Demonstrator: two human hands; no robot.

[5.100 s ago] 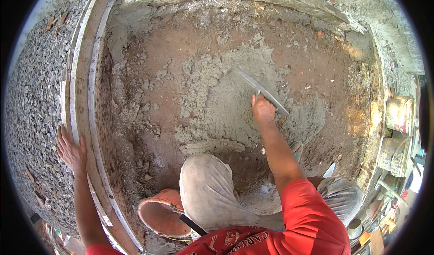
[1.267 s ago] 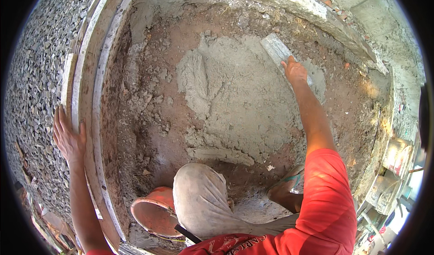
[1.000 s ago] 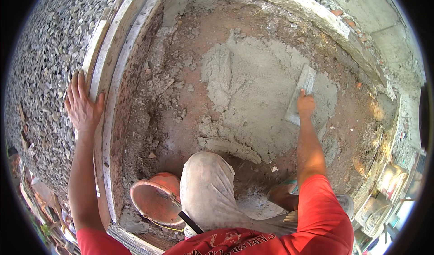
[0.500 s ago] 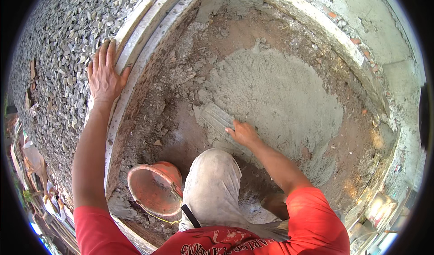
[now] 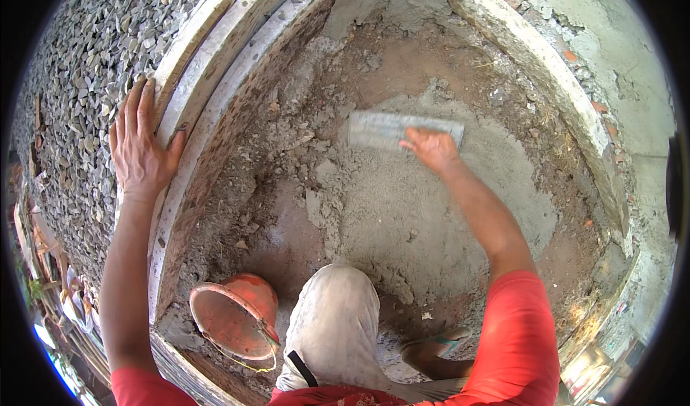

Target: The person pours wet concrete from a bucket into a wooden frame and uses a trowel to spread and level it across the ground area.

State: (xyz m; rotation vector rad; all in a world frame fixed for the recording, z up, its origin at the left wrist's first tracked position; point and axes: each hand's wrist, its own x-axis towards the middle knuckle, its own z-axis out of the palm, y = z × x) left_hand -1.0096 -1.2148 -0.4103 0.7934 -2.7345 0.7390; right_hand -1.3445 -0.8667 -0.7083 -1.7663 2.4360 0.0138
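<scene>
My right hand [image 5: 433, 149] is wrapped around the handle of a long rectangular plastering trowel [image 5: 374, 129], slightly smeared by motion. Its flat blade lies crosswise over the far part of a grey patch of wet mortar [image 5: 410, 212]. Off to the left, my left hand [image 5: 144, 143] rests with its fingers stretched out on the pale beams [image 5: 233, 43] at the side of the pit. Nothing is held in it. My right palm and the trowel's grip are mostly hidden under the fingers.
An orange-red bucket [image 5: 248, 312] with a wire handle lies tilted beside my knee [image 5: 334, 305]. Grey gravel [image 5: 79, 97] spreads beyond the beams. A low concrete wall [image 5: 546, 61] bounds the right side, and rough brown soil [image 5: 402, 57] surrounds the mortar.
My right hand has swept the trowel away from my body and to the right, and the blade has turned from slanting to nearly level. My left hand still rests at the beams.
</scene>
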